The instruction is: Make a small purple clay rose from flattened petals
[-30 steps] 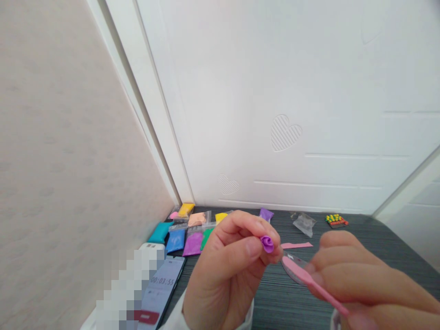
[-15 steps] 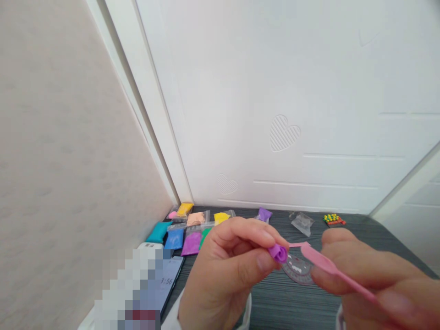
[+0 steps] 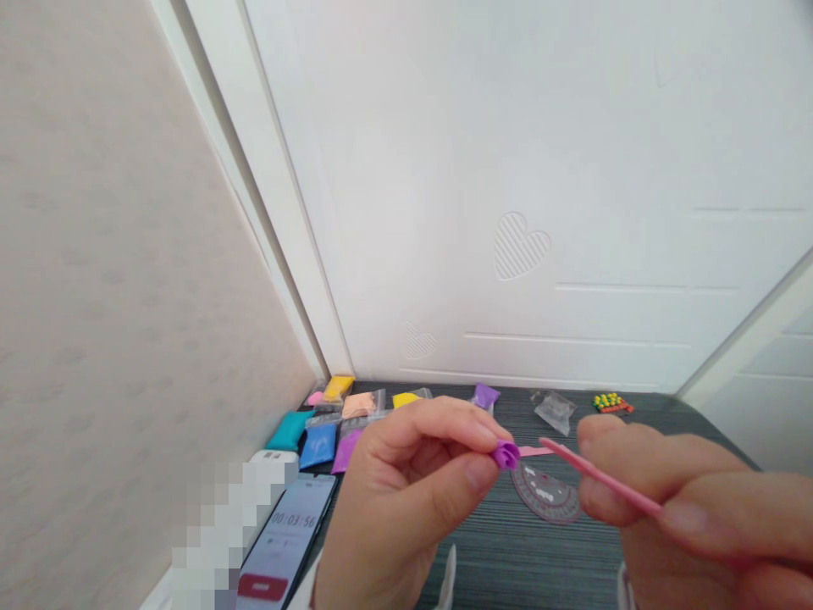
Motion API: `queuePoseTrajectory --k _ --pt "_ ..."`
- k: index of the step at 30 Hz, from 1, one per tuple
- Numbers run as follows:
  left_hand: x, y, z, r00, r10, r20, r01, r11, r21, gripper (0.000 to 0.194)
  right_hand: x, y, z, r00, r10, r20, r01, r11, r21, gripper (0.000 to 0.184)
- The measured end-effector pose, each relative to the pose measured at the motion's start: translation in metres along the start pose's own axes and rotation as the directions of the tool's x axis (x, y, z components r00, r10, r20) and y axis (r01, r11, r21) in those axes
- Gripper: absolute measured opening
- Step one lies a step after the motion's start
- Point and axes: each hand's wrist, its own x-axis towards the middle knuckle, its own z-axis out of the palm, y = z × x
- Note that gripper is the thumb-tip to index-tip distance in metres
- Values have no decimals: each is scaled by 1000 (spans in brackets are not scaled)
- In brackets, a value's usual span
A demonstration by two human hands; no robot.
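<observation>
Between its thumb and fingertips, my left hand (image 3: 412, 496) pinches a small purple clay rose (image 3: 506, 455) with a spiral of rolled petals facing me. My right hand (image 3: 686, 500) is closed around a slim pink clay tool (image 3: 603, 479). The tool's flat tip points left and stands a little apart from the rose, its thin edge turned to me. Behind the tip, a second pink strip (image 3: 534, 451) shows; what it belongs to is partly hidden. Below it on the dark table lies a clear protractor (image 3: 547, 496).
Bags of coloured clay, such as a blue one (image 3: 318, 445) and a teal one (image 3: 290, 430), lie at the back left. A phone (image 3: 289, 534) showing a timer lies nearer. Farther right are a crumpled clear bag (image 3: 555, 412) and a yellow-dotted clay piece (image 3: 611, 402).
The pink tool has turned from its broad face to its thin edge and moved slightly left. The rose has shifted a little left and up with my left hand.
</observation>
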Motion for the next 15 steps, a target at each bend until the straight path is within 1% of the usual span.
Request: queuePoseTrajectory --k 2,5,7,9,12,13,14,15 --pt "0 0 1 1000 -8 -13 8 1000 5 14 -1 -1 0 999 -32 -14 31 999 -21 12" --pt "-2 2 2 998 -53 -31 53 999 13 17 1 -3 1 999 -18 41 20 998 -57 13" --pt "-3 2 2 997 -73 -38 73 997 13 18 5 -3 -2 997 -30 70 36 996 -81 15" --pt "-3 3 2 996 -74 -43 75 997 24 18 9 0 -7 989 -74 126 86 992 -88 14" --pt "-3 2 2 997 -49 -51 52 997 65 18 13 2 -11 966 -142 218 164 983 -86 6" --pt "-3 2 2 998 -41 -56 45 996 77 18 12 2 -9 966 -149 211 173 980 -99 5" --pt "-2 2 3 998 -33 -60 38 996 83 18 11 1 -6 972 -150 180 173 978 -120 7" --pt "-2 2 3 998 -27 -63 33 996 86 18 9 -1 -2 984 -145 105 160 975 -152 8"
